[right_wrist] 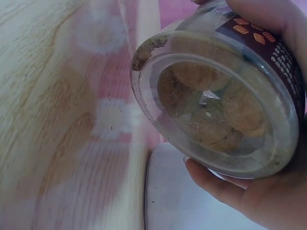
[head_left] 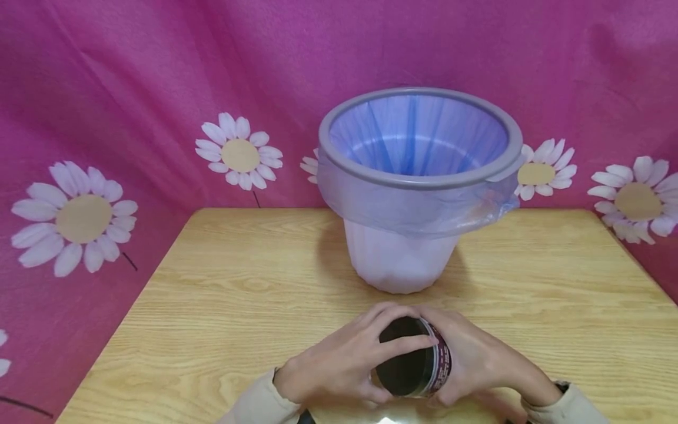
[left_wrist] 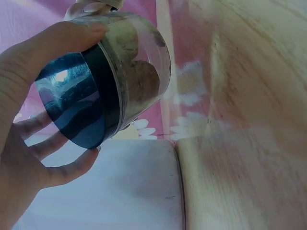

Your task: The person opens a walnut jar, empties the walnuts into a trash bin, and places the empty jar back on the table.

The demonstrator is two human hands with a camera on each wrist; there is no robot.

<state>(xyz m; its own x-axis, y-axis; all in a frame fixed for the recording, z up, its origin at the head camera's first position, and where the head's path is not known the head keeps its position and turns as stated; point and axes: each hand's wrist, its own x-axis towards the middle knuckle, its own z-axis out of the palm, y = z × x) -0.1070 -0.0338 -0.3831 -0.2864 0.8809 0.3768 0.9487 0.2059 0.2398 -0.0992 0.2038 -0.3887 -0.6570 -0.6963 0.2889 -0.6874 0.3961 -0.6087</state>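
A clear plastic jar [right_wrist: 225, 163] with a shiny black lid [head_left: 402, 368] is held tilted between both hands, low above the front of the table. My left hand [head_left: 344, 356] grips the lid, its thumb and fingers spread around the edge. Around the jar's body, my right hand [head_left: 471, 356] curls near the dark printed label [head_left: 444, 362]. Brown, rounded biscuit-like pieces [right_wrist: 211, 129] show through the clear base in the right wrist view. In the left wrist view, the lid [left_wrist: 72, 100] sits on the jar.
Behind the hands stands a pale waste bin [head_left: 399, 259] with a grey rim [head_left: 418, 181] and a bluish liner bag [head_left: 413, 209] folded over it. It rests on a wood-grain table [head_left: 228, 294]. A magenta cloth with daisies [head_left: 238, 59] hangs behind and at the sides.
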